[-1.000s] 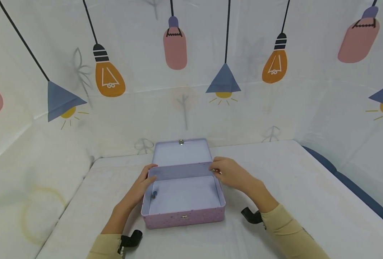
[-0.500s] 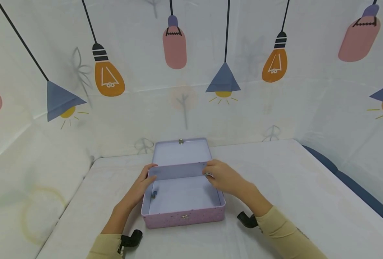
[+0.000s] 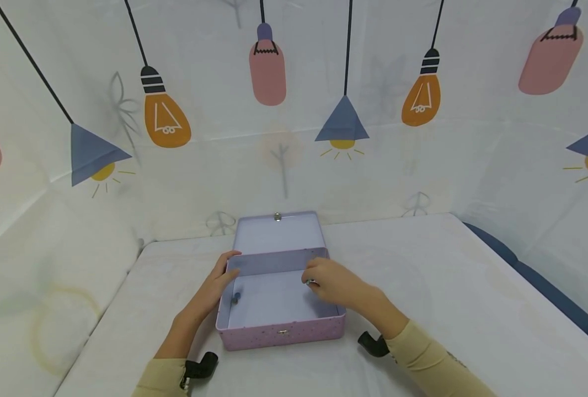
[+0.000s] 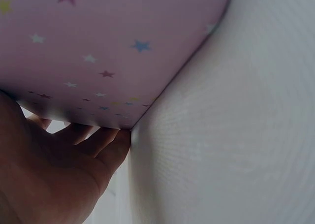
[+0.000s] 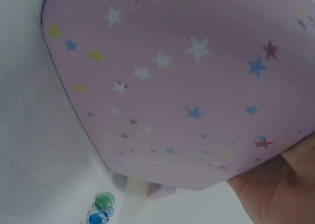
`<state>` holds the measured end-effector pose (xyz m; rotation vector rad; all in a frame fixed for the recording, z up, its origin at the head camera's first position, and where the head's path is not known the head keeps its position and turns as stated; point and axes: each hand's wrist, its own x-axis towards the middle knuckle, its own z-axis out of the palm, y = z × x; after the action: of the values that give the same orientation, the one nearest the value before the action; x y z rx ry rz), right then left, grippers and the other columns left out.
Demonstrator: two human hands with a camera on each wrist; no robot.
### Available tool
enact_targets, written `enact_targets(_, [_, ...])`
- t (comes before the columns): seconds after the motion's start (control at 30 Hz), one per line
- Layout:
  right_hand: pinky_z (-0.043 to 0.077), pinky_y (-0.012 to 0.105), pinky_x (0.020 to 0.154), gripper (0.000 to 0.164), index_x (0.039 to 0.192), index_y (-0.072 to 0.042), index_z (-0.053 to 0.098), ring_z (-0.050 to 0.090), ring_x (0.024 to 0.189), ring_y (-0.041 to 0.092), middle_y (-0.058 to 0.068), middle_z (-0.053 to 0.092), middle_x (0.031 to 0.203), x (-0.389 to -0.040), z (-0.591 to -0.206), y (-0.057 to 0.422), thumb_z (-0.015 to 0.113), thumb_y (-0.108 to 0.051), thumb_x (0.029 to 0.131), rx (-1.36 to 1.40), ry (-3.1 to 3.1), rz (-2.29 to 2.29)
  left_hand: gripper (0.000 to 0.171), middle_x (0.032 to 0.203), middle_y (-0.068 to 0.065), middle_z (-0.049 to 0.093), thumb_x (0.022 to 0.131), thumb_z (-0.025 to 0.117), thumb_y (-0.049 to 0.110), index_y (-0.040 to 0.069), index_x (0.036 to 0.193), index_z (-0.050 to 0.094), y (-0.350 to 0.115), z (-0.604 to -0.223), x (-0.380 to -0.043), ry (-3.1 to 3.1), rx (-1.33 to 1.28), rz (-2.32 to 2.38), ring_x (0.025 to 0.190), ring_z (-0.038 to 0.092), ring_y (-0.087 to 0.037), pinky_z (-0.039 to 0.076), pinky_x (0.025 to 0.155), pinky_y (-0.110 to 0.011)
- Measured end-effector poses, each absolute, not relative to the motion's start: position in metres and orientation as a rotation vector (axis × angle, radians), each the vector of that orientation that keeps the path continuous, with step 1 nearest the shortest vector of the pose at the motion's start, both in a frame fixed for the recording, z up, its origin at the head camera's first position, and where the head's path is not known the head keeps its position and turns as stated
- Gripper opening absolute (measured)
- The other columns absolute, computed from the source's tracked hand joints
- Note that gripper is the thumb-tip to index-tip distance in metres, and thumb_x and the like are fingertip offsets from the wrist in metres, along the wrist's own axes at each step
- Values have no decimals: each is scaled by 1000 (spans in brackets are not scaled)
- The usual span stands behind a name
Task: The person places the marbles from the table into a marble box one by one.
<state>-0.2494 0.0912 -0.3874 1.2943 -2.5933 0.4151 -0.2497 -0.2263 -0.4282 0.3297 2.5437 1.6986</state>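
Observation:
A lilac tin box with a star print stands on the table, its hinged lid raised at the back. My left hand grips the box's left wall, thumb over the rim and fingers along the outside. Over the right half of the box, my right hand pinches a small shiny, glassy thing that looks like a marble, mostly covered by the fingers. Inside, by the left wall, lie small dark blue marbles. The right wrist view shows a green marble and a blue marble beyond the box's far corner.
The table has a white cover. A pale cloth wall with printed lamps rises behind it. Dark blue padding runs along the right side. Black wrist mounts stick out below both hands.
My right hand has moved from the box's far right corner leftward and nearer to me, over the inside, still pinching the small shiny thing. The left hand and the box have stayed put.

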Motion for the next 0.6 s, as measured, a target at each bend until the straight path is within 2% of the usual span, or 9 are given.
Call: enact_targets(0.6, [57, 27, 84, 16, 99, -8, 77, 67, 95, 14, 0, 71, 94, -241, -388, 70, 67, -1, 89, 1275, -2721, 346, 46, 168, -14, 6, 107, 39, 28, 17, 150, 29, -227, -428, -249, 2563, 338, 1673, 155, -5, -38, 3, 122, -64])
